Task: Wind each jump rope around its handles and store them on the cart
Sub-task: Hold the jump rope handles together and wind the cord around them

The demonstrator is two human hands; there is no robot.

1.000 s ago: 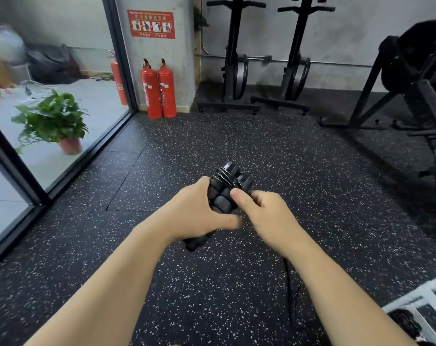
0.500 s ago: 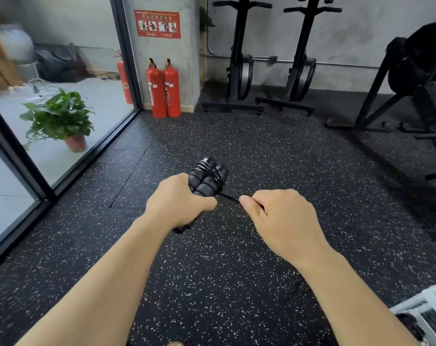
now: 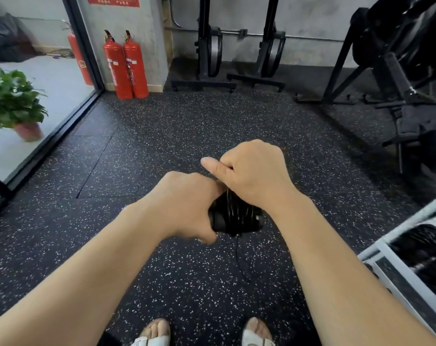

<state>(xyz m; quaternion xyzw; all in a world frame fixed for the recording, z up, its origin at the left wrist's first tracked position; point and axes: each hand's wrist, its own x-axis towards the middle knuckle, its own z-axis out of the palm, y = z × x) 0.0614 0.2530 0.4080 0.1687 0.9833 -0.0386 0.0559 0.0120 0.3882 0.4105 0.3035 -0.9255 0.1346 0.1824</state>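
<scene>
A: Which step r we at?

B: Winding, mid-wrap I'd say. Left grip (image 3: pixel 184 206) is clenched round the two black handles (image 3: pixel 219 221), held side by side over the speckled floor (image 3: pixel 162 136). Several turns of cord (image 3: pixel 237 212) already lie across them.

A: & the right?

B: Right grip (image 3: pixel 252 171) sits just above the left & touches it. Fingers are curled in a fist, thumb sticking out fwd. A thin line of cord runs from under that fist down to the bundle, so I judge it's pinching the cord. The pinch itself is hidden inside the fist.

A: Much left to wind?

B: Some. A loose tail (image 3: pixel 237 250) hangs off the underside of the bundle & drops toward the floor. Can't see where it ends, too thin & dark vs the floor. So this jump rope isn't done.

A: Next move?

B: Prob. carry the right grip round the handles for another turn. It needs tension so the coils don't slip, w/ the left grip firm so the pair doesn't splay. Once the tail's short, tuck the end under a coil.

A: Then the cart?

B: Yep. Cart (image 3: pixel 376 248) is at lower right, white frame, near the right forearm, so a short reach. Smth dark in it, blurred, can't tell what. Storing not yet begun for this one.
</scene>
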